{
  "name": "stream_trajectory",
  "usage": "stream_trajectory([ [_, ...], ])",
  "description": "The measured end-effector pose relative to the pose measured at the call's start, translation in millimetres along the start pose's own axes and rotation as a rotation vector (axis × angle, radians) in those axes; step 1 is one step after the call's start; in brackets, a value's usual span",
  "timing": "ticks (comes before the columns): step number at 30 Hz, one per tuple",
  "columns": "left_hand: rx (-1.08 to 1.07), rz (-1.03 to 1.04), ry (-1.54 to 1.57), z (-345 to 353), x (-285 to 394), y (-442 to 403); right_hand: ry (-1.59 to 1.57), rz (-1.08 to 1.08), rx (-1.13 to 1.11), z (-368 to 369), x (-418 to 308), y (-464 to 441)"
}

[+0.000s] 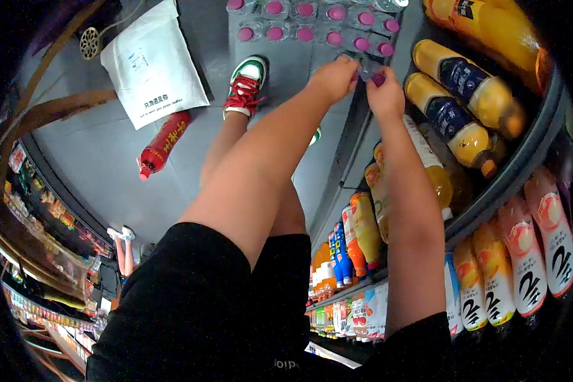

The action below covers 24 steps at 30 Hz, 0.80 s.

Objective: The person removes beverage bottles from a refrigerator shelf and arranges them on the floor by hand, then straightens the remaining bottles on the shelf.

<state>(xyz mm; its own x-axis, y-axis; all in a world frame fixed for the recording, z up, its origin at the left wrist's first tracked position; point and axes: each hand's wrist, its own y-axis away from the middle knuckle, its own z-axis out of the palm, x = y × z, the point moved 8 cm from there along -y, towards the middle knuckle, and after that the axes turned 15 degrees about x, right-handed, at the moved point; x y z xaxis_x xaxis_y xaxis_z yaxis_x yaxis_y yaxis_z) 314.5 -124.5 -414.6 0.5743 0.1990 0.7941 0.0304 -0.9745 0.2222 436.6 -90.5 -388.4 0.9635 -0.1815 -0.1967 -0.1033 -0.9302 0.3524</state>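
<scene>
Ahead of me, both my hands meet at the near right corner of a group of clear bottles with purple caps (pixel 305 34) standing on the floor. My left hand (pixel 335 79) is closed, its fingertips pinching clear plastic at a purple-capped bottle (pixel 367 71). My right hand (pixel 386 94) is closed too, with thumb and fingers at that bottle's purple cap (pixel 378 79). Whether loose wrapping film is also between the fingers I cannot tell.
Shelves on the right hold yellow-juice bottles (pixel 455 118), peach drink bottles (pixel 522 254) and several other drinks. A white package (pixel 151 67) and a red bottle (pixel 163 145) lie on the floor at left. My sneaker (pixel 246 83) stands near the bottles. Another person's legs (pixel 124 251) show behind.
</scene>
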Motion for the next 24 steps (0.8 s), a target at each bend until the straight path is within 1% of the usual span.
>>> stream_trajectory([
  [4, 0.099, -0.049, -0.027, 0, -7, -12, 0.033, 0.042, -0.023, 6, 0, -5],
  [5, 0.097, -0.048, -0.030, 1, -6, -14, 0.026, 0.030, -0.011, 9, 0, -7],
  [7, 0.089, -0.128, -0.037, 4, -9, -16, 0.017, 0.020, 0.002, 14, 2, -12],
  [11, 0.062, -0.200, -0.073, 3, -5, -11, -0.052, 0.081, 0.004, 23, 7, -15],
  [13, -0.021, -0.294, -0.111, -2, -1, -6, -0.067, 0.086, 0.017, 18, 7, -10],
  [16, -0.034, -0.297, -0.116, -16, 8, 4, -0.129, 0.104, 0.011, -4, -6, 7],
  [17, -0.031, -0.293, -0.117, -21, 8, 10, -0.149, 0.149, -0.019, -8, -10, 16],
  [18, -0.010, -0.267, -0.102, -30, 9, 19, -0.170, 0.192, -0.048, -9, -8, 26],
  [19, 0.012, -0.239, -0.088, -41, 10, 24, -0.174, 0.189, -0.040, -13, -11, 37],
  [21, -0.260, -0.384, -0.165, -67, 16, 49, -0.257, 0.249, -0.150, 2, -7, 63],
  [23, -0.348, -0.339, -0.198, -96, 21, 76, -0.301, 0.333, -0.230, -15, -19, 95],
  [24, -0.394, -0.327, -0.231, -107, 18, 94, -0.319, 0.337, -0.252, -21, -23, 110],
])
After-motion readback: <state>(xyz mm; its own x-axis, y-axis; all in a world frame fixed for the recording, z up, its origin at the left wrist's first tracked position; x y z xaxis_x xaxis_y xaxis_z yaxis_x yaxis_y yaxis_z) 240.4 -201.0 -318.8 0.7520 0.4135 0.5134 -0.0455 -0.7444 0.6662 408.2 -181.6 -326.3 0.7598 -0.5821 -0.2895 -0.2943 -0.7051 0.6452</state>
